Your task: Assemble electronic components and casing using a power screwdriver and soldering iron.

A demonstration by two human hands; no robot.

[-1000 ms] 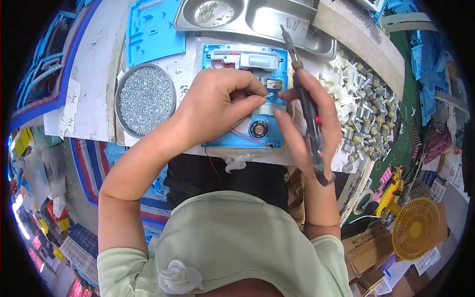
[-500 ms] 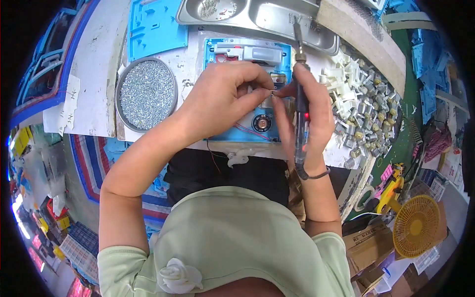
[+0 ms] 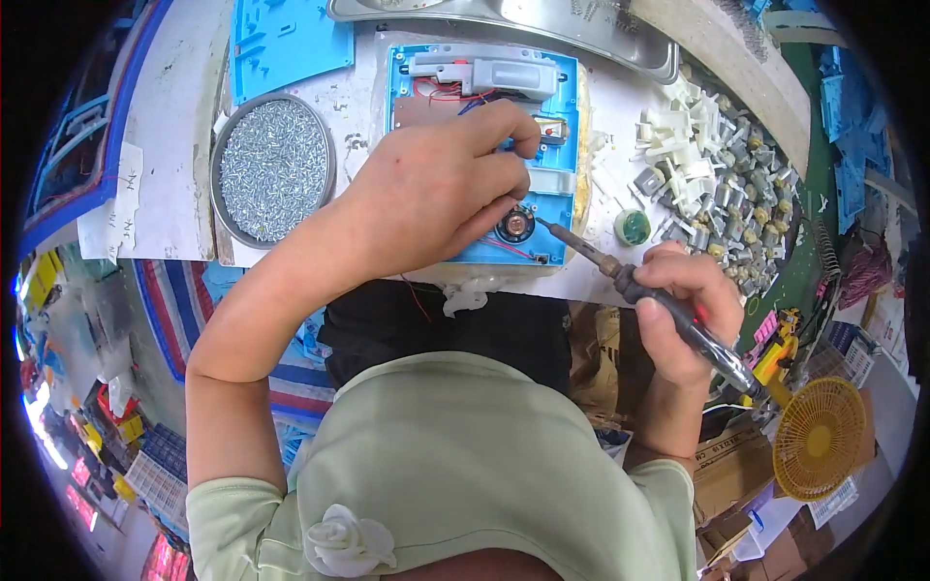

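My right hand point(image 3: 690, 310) grips a soldering iron point(image 3: 668, 308) like a pen. Its tip points left and ends close beside a small round speaker point(image 3: 515, 226) in a blue plastic housing point(image 3: 572, 97). Over that housing my left hand point(image 3: 455, 184) is closed, fingers bent and pressed together just above the speaker. Whatever lies between those fingertips is too small or hidden to make out. Inside the housing are a grey plastic part point(image 3: 518, 77), thin red wires point(image 3: 441, 89) and a metal motor point(image 3: 552, 130). My left hand covers the housing's middle.
A round dish of small screws point(image 3: 273, 169) stands on the left, below a blue plastic panel point(image 3: 293, 44). To the right sit a small round green-topped pot point(image 3: 633, 228), white plastic parts point(image 3: 683, 145) and a heap of motors point(image 3: 746, 203). A metal tray point(image 3: 581, 24) lies at the back.
My right hand has left my left fingertips and moved right and nearer. The soldering iron has swung from upright to pointing left at the speaker. The green-topped pot has come into view.
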